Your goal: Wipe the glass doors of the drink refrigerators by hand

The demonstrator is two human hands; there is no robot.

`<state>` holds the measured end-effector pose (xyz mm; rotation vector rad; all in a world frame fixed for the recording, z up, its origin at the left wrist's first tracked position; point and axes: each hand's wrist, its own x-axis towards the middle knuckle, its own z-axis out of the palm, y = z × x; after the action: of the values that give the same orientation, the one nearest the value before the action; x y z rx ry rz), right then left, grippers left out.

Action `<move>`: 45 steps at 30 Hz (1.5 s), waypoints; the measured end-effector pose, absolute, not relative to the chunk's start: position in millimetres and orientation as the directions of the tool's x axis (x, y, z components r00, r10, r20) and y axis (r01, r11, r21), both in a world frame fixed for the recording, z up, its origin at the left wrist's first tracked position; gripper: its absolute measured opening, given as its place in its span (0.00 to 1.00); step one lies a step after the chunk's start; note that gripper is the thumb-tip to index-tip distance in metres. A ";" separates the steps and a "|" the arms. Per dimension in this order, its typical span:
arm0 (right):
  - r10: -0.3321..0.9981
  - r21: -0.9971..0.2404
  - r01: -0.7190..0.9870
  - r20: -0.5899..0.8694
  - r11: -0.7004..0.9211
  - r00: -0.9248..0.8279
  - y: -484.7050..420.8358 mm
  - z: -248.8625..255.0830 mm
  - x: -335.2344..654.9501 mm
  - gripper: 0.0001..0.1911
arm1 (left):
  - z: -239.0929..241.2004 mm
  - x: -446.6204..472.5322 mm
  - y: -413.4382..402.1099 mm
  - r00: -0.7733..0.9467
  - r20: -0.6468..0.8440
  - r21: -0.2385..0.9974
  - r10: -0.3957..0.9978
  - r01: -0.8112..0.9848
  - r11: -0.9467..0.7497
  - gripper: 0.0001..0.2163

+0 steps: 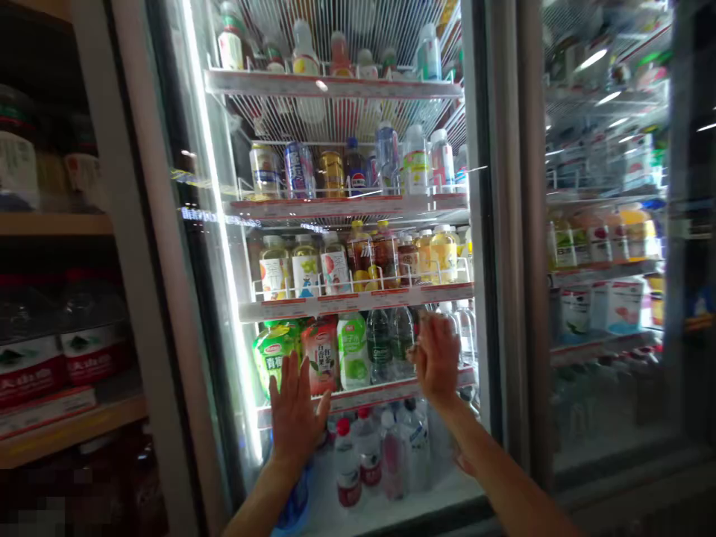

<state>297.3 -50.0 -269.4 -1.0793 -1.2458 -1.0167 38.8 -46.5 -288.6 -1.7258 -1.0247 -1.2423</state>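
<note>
My left hand [296, 414] is raised with its fingers spread, holding nothing, in front of a green pouch-shaped drink pack [275, 350] and a red one [321, 354]. To the right, my right hand [438, 358] is up before the clear bottles [401, 339] on the same shelf. Its fingers are loosely bent and apart, and nothing shows in them. Reflections suggest a glass door [218, 216] between my hands and the drinks; whether either hand touches it I cannot tell. A white and green bottle [353, 350] stands between the hands.
Lit shelves [358, 300] hold rows of bottles and cans. Red-capped bottles [347, 466] stand at the bottom. A metal door frame [517, 246] divides this fridge from another one [607, 246]. Wooden shelving [72, 429] with large bottles is at the left.
</note>
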 end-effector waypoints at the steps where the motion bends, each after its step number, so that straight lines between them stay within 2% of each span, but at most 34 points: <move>1: -0.016 -0.149 0.973 0.988 0.177 0.155 -49.7 -265.3 309.6 0.29 | -290.9 34.3 -46.8 0.197 0.963 -0.114 0.183 0.915 -0.386 0.34; 2: -0.025 -0.208 0.964 0.976 0.164 0.215 -48.7 -261.6 314.1 0.29 | -292.6 30.8 -47.0 0.193 0.962 -0.107 0.193 0.917 -0.385 0.34; 4: -0.027 -0.207 0.962 0.976 0.179 0.215 -45.4 -258.8 296.6 0.29 | -294.0 26.9 -47.3 0.202 0.958 -0.111 0.202 0.915 -0.388 0.34; 6: 0.014 -0.086 0.968 0.996 0.237 0.085 -42.0 -264.6 251.6 0.30 | -293.8 24.5 -47.5 0.221 0.955 -0.129 0.196 0.910 -0.394 0.34; 9: 0.073 0.159 0.922 0.978 0.354 -0.197 -40.1 -281.3 178.0 0.27 | -292.7 14.9 -48.6 0.233 0.952 -0.139 0.200 0.907 -0.397 0.33; 11: 0.066 0.311 0.854 0.927 0.416 -0.369 -41.9 -288.1 154.7 0.24 | -292.8 1.3 -50.0 0.189 0.957 -0.095 0.222 0.922 -0.375 0.33; 13: 0.046 0.374 0.821 0.900 0.432 -0.434 -44.1 -286.4 160.8 0.25 | -294.8 -17.0 -51.7 0.121 0.959 -0.030 0.257 0.942 -0.333 0.33; 15: 0.034 0.278 0.879 0.948 0.386 -0.315 -44.0 -276.4 185.5 0.27 | -299.2 -36.6 -53.3 0.068 0.954 0.020 0.291 0.957 -0.289 0.33; 18: -0.013 -0.033 0.957 0.999 0.289 0.038 -38.2 -256.2 211.6 0.29 | -308.9 -60.9 -55.1 0.035 0.954 0.043 0.299 0.967 -0.250 0.34; 20: -0.016 -0.105 0.950 0.993 0.294 0.115 -33.7 -250.3 198.0 0.30 | -314.5 -71.8 -57.0 0.034 0.954 0.040 0.297 0.970 -0.239 0.34; 22: 0.012 -0.025 0.936 1.000 0.352 0.022 -30.8 -255.8 159.0 0.30 | -317.6 -79.5 -60.3 0.032 0.950 0.044 0.309 0.971 -0.235 0.34; 26: 0.037 0.276 0.848 0.944 0.452 -0.327 -30.9 -286.3 68.7 0.25 | -318.6 -90.2 -70.3 0.017 0.941 0.066 0.337 0.970 -0.234 0.33; 29: 0.037 0.410 0.778 0.875 0.477 -0.484 -35.2 -304.7 59.5 0.22 | -321.7 -93.1 -74.3 0.030 0.939 0.051 0.344 0.973 -0.225 0.32; 31: 0.058 0.373 0.799 0.891 0.471 -0.450 -38.6 -309.3 92.6 0.23 | -325.7 -90.4 -73.4 0.044 0.938 0.038 0.345 0.973 -0.227 0.33; 32: 0.071 0.312 0.836 0.921 0.451 -0.382 -40.1 -309.4 117.1 0.25 | -327.6 -87.2 -72.0 0.051 0.939 0.032 0.341 0.972 -0.233 0.33; 36: 0.045 -0.065 0.963 0.997 0.263 0.055 -45.4 -302.0 207.6 0.29 | -329.7 -62.1 -64.7 0.097 0.945 -0.002 0.312 0.957 -0.290 0.34; 38: 0.029 -0.149 0.961 0.989 0.234 0.147 -48.2 -300.4 217.3 0.30 | -327.2 -43.7 -63.2 0.125 0.943 -0.019 0.307 0.945 -0.327 0.34; 40: 0.071 -0.096 0.955 0.994 0.280 0.079 -50.0 -302.8 199.6 0.30 | -324.1 -24.7 -63.8 0.158 0.938 -0.038 0.308 0.932 -0.361 0.34; 43: 0.119 0.092 0.921 0.982 0.379 -0.147 -49.7 -310.2 160.3 0.28 | -321.8 -2.5 -66.3 0.210 0.933 -0.083 0.292 0.915 -0.395 0.34; 45: 0.108 0.172 0.899 0.966 0.403 -0.234 -48.5 -314.0 156.1 0.27 | -322.2 5.3 -67.3 0.239 0.930 -0.113 0.278 0.909 -0.402 0.34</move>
<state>156.1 -48.5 -314.0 -0.9026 -1.6394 -0.9689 5.3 -67.3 -322.2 -1.8275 -1.0899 -1.1691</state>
